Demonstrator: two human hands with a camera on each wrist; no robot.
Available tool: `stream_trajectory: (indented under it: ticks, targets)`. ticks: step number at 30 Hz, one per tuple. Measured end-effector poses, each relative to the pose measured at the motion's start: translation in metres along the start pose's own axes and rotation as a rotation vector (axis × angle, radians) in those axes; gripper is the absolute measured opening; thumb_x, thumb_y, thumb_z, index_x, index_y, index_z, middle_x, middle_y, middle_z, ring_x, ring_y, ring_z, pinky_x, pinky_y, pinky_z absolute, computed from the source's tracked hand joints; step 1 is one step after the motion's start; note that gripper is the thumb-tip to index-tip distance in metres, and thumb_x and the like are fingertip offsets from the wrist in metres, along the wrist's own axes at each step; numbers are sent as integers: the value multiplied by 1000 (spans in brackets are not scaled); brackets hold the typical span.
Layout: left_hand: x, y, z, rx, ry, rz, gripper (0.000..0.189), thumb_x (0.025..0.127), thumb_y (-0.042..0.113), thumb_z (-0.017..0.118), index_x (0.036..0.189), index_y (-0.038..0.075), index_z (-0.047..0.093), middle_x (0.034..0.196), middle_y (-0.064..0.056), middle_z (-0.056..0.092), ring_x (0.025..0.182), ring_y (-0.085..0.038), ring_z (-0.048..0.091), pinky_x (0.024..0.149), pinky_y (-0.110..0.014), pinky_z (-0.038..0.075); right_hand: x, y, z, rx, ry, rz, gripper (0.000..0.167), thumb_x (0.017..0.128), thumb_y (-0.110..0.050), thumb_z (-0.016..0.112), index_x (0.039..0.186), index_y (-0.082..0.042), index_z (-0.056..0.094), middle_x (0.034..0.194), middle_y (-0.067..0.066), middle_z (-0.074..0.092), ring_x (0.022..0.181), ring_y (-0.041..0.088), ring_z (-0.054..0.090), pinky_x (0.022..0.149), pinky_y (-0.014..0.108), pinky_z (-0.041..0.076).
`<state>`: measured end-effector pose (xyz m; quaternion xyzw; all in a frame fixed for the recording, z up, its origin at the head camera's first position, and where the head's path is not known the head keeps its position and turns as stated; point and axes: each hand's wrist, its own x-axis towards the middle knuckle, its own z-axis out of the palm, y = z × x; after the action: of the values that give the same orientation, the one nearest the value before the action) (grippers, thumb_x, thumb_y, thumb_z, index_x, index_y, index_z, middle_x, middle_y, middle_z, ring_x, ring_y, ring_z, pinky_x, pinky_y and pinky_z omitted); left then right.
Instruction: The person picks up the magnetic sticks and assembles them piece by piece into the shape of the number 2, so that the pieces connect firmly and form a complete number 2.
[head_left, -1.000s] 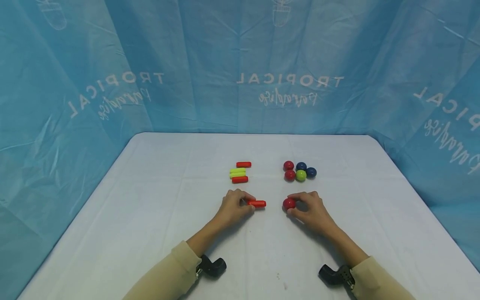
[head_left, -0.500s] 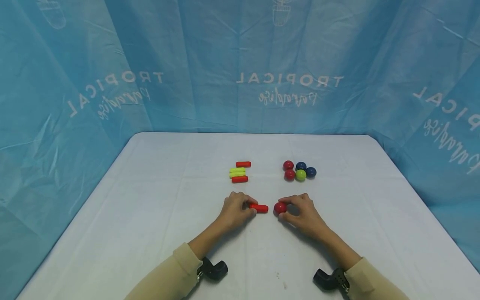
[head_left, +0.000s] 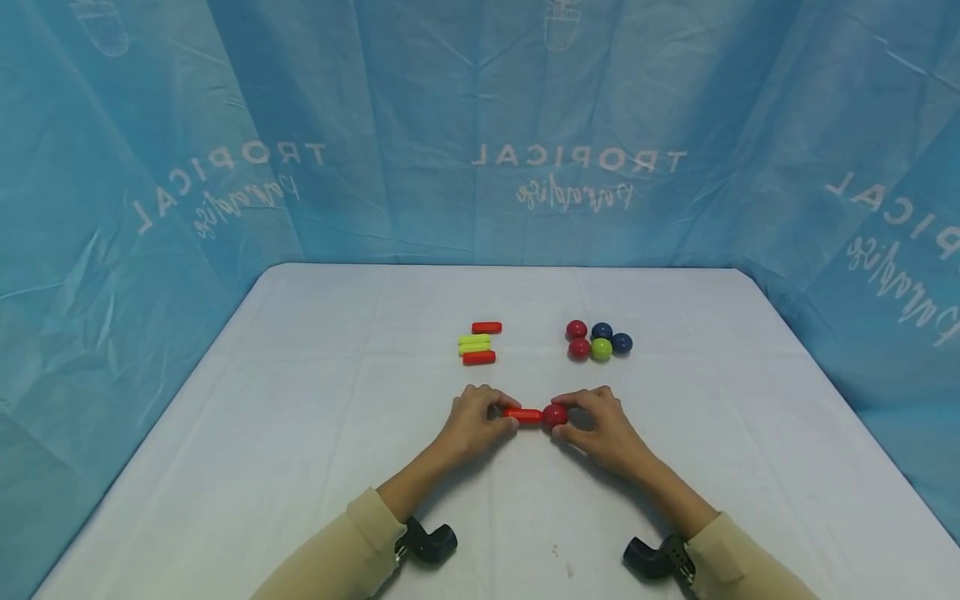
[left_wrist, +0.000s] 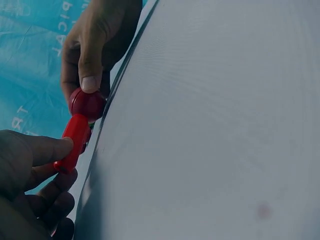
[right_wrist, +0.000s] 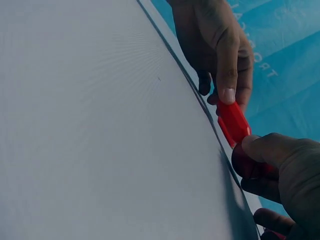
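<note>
Between thumb and fingers, my left hand pinches a red stick by its left end. My right hand pinches a dark red ball from its right side. The stick's free end meets the ball. In the left wrist view the red stick runs up to the ball, end against its surface. From the right wrist, the ball is partly covered by my thumb, and the contact spot is partly hidden.
Farther back lie two red sticks with yellow-green sticks between them. To their right sits a cluster of balls: two red, two dark blue and one green. A white cloth covers the table; a blue sheet hangs behind.
My right hand has brought the ball left and slightly nearer me. My left hand has moved the stick a little right. The gap between stick and ball has closed.
</note>
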<state>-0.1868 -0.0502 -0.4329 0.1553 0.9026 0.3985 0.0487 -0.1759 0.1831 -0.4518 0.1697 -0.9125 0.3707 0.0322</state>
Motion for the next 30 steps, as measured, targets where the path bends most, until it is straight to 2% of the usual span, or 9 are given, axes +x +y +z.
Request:
stream_trajectory:
  ticks: [4, 17, 30]
  targets:
    - [-1, 1, 0, -3, 12, 22, 19, 82, 15, 69, 101, 16, 72, 87, -1, 60, 84, -14, 42, 74, -29, 30, 1, -1, 2, 5, 10, -7, 40, 78, -21, 76, 116, -22, 65, 108, -3, 65, 99, 15, 42, 79, 33, 35]
    - [1, -1, 2, 7, 15, 18, 19, 82, 15, 69, 100, 16, 73, 88, -1, 61, 83, -14, 42, 73, -29, 30, 0, 0, 4, 2, 32, -24, 39, 77, -21, 76, 115, -22, 66, 107, -3, 65, 98, 14, 42, 79, 34, 33]
    - [1, 1, -1, -22, -5, -11, 23, 82, 16, 69, 104, 14, 71, 95, -3, 61, 89, -17, 44, 74, -30, 33, 1, 3, 6, 15, 39, -6, 39, 77, -22, 76, 114, -24, 66, 107, -4, 64, 99, 14, 41, 81, 35, 34]
